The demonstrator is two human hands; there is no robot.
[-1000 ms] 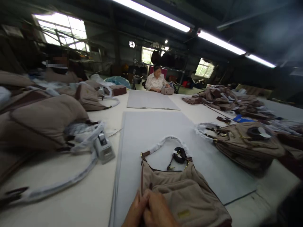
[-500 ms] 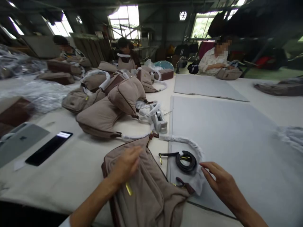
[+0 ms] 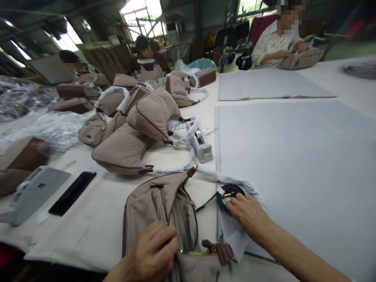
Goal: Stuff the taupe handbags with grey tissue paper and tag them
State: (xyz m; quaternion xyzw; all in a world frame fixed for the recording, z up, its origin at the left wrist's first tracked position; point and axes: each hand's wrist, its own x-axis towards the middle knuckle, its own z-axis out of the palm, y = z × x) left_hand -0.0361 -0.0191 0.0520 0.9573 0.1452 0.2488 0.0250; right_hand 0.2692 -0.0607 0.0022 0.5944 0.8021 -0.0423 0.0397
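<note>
Left hand (image 3: 155,248) curled, right hand (image 3: 248,214) outstretched

I can read no word, number or brand over my feed. The small dark mark (image 3: 41,185) on the pale grey, flat-sided object (image 3: 48,192) at the left of the white counter (image 3: 85,219) is too blurred for me to make out as letters or a logo.

open bag (image 3: 147,207) cropped below, window (image 3: 141,15) cropped above

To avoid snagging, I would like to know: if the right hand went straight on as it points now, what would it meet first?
The right hand would first meet the black coil; its fingertips seem to touch it, though depth is unclear.
</note>
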